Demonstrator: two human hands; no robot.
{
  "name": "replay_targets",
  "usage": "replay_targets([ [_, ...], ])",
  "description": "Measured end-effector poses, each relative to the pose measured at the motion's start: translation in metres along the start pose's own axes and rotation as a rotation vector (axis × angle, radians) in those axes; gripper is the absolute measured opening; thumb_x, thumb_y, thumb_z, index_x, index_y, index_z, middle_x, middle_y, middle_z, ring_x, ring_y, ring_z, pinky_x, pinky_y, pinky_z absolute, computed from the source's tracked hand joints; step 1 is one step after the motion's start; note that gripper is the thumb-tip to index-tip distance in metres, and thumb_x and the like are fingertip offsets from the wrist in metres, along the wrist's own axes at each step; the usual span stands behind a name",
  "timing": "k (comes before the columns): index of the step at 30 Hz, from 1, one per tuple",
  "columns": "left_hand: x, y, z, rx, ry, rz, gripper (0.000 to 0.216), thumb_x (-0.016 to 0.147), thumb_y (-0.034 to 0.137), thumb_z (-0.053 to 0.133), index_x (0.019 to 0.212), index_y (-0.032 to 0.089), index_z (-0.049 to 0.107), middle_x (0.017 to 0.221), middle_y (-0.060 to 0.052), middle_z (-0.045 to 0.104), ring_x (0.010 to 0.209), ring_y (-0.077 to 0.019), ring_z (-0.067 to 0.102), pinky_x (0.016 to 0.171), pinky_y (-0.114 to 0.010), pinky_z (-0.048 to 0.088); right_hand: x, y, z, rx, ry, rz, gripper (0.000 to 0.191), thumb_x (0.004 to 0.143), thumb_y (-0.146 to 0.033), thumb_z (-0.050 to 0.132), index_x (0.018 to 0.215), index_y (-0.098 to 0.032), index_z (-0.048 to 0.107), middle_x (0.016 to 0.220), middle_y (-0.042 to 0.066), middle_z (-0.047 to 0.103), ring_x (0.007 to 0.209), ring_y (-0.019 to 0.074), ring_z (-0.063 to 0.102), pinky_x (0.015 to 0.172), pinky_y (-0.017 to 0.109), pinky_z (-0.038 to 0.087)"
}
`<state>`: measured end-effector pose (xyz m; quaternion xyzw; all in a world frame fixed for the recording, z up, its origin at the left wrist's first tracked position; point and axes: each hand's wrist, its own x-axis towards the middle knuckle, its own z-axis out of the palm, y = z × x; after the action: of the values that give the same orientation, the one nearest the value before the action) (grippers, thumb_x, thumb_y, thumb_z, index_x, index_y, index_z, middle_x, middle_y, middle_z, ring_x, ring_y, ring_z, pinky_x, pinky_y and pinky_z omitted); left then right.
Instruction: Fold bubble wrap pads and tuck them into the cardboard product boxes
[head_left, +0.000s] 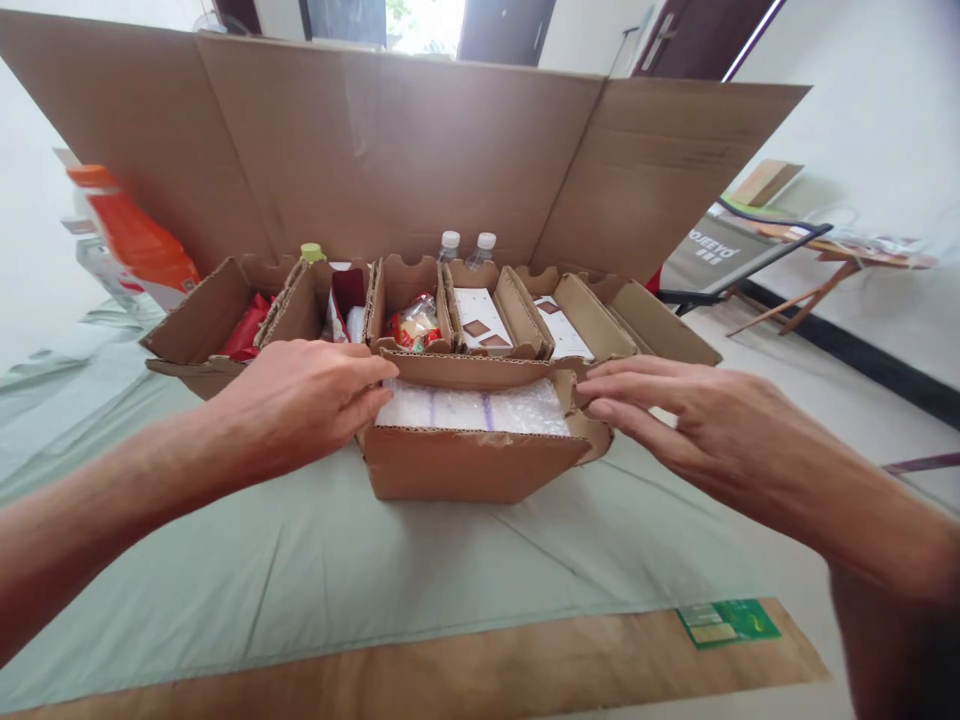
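Observation:
A small open cardboard box point(450, 465) stands at the front middle of the cloth, with a bubble-wrapped pack point(480, 408) lying inside it. The wrap is clear, with purplish lines showing through. My left hand point(307, 390) pinches the box's left end between thumb and fingers. At the opposite end, my right hand point(690, 405) has its thumb and fingertips closed on the right rim. Just behind stand several similar cardboard bins: one holds a red-edged snack packet point(415, 325), and two hold white cards with brown diamonds point(480, 322).
A tall folded cardboard panel point(405, 150) rises behind the bins. An orange bottle point(139, 235) leans at the left. Two white-capped bottles point(484, 248) stand behind the bins. A green packet point(729, 622) lies on the wooden table edge point(450, 675). A folding chair point(720, 260) stands at right.

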<state>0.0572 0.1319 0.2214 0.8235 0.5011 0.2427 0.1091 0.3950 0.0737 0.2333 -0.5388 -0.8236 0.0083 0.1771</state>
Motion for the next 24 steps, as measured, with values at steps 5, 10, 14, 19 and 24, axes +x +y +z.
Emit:
replay_targets([
  [5,-0.019,0.004,-0.006,0.075,-0.057,0.207,0.045,0.095,0.052,0.042,0.091,0.022,0.076,0.087,-0.006,0.071,0.093,-0.0268,0.067,0.087,-0.040,0.051,-0.018,-0.019,-0.003,0.091,0.090,0.057,0.048,0.101,-0.059,0.043,0.097,-0.027,0.078,0.101,0.006,0.079,0.094,0.0261,0.071,0.083,0.042,0.052],
  [10,-0.068,-0.020,0.026,-0.197,0.252,0.010,0.034,0.095,0.044,0.055,0.119,0.024,0.069,0.115,-0.006,0.074,0.105,-0.0257,0.068,0.095,-0.040,0.055,-0.058,0.001,0.040,0.308,0.348,0.451,0.051,0.090,-0.068,0.059,0.120,-0.027,0.070,0.116,0.010,0.076,0.099,0.0276,0.071,0.084,0.042,0.057],
  [14,-0.081,-0.029,0.081,-0.399,0.156,-0.187,0.068,0.090,0.052,0.059,0.149,0.019,0.047,0.152,-0.015,0.055,0.140,-0.0329,0.052,0.116,-0.053,0.042,-0.061,0.009,0.099,0.563,0.261,0.471,0.077,0.086,-0.071,0.062,0.145,-0.022,0.053,0.137,0.014,0.067,0.112,0.0305,0.069,0.096,0.047,0.056],
  [19,-0.072,-0.012,0.125,-0.740,0.126,-0.218,0.084,0.095,0.054,0.050,0.163,0.014,0.020,0.170,-0.016,0.027,0.157,-0.0291,0.028,0.127,-0.048,0.028,-0.047,-0.022,0.132,0.712,0.375,0.430,0.066,0.091,-0.068,0.056,0.135,-0.019,0.061,0.132,0.015,0.069,0.127,0.0321,0.062,0.112,0.052,0.046],
  [24,-0.161,-0.022,0.107,-0.607,0.218,-0.296,0.084,0.093,0.055,0.057,0.164,0.024,0.024,0.154,-0.011,0.054,0.149,-0.0351,0.042,0.121,-0.053,0.039,-0.076,-0.091,0.134,0.763,0.390,0.426,0.067,0.097,-0.054,0.056,0.156,-0.027,0.041,0.149,0.011,0.058,0.139,0.0322,0.054,0.112,0.054,0.048],
])
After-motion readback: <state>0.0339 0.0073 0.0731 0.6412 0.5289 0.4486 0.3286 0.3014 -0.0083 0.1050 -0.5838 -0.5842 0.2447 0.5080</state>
